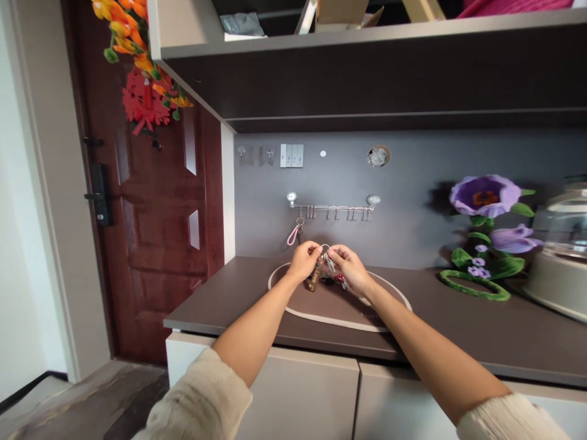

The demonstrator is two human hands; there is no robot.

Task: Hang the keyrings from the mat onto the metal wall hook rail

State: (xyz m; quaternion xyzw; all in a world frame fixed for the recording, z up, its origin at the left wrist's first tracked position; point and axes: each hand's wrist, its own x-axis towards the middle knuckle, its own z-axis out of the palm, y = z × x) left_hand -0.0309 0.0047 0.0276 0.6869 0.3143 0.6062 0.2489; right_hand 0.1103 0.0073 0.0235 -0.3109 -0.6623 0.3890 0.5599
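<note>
Both my hands meet over a brown oval mat [321,305] on the dark countertop [458,330]. My left hand [303,261] pinches the metal ring of a key bunch [323,264] from the left. My right hand [349,266] pinches the same ring from the right. A brown tag and some keys dangle below the ring, just above the mat. More small items, one red, lie on the mat behind my hands, partly hidden.
A hook rail [331,209] on the grey wall holds a pink-looped key [294,233]. Purple knitted flowers [487,232] stand at right beside a lidded pot [560,256]. A red-brown door [151,201] is at left. A shelf [367,36] hangs overhead.
</note>
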